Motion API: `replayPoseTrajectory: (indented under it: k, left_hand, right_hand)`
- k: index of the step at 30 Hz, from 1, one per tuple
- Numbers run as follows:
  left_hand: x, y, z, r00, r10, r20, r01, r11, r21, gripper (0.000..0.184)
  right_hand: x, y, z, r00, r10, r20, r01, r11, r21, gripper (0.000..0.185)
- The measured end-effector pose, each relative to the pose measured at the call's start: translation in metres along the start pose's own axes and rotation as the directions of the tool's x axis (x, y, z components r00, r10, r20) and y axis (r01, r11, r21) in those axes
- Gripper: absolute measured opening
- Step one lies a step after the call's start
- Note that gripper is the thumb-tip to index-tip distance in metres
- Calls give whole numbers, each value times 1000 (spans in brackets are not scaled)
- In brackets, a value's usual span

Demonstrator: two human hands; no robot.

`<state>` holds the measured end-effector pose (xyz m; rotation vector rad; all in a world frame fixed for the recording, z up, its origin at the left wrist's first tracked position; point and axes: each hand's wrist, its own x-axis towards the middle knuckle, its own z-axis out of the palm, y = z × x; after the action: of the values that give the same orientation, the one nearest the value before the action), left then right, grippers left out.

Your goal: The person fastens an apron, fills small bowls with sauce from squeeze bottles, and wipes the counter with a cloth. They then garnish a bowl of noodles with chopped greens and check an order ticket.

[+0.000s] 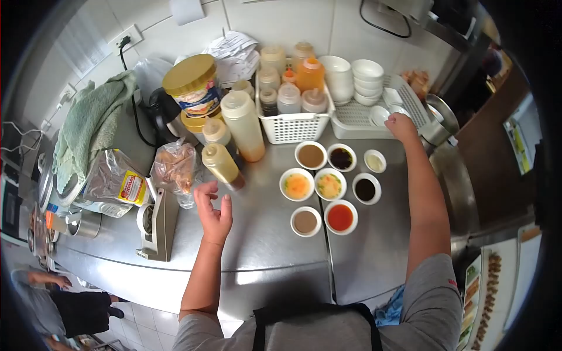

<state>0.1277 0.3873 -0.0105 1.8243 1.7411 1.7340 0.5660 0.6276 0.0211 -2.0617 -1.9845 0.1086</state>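
Observation:
My left hand hovers over the steel counter with its fingers apart, holding nothing, near a squeeze bottle of pale yellow sauce. Across the counter, my right hand reaches to the white perforated tray. Its fingers are closed at the rim of a small white bowl, though the fingertips are partly hidden. Beside that lies another small white bowl. Between my arms stand several filled white bowls, among them a red sauce, a brown sauce and a black sauce.
A white basket of squeeze bottles and stacked white bowls stand at the back. At left are a tape dispenser, plastic bags and a green towel. Another person stands at lower left.

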Motion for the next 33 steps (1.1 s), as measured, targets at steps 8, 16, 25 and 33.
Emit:
replayPoseTrajectory:
  k: [8,16,25,33]
  left_hand:
    - [119,32,0,964,183,191,-246,883,398,47]
    - [174,29,54,916,-153,372,-199,630,750,70]
    - [178,25,66,892,-254,375,-63,750,658,75]
    - [178,29,68,911,-286,296,40,778,627,70]
  right_hand:
    - [61,-13,32,937,207,282,-99,930,-354,41]
    - [74,10,53,936,94,339,42,927,-373,40]
    - [70,-6,53,936,173,307,-9,882,-471,25]
    - [26,-20,8,978,48,-204,-55,998,-27,20]
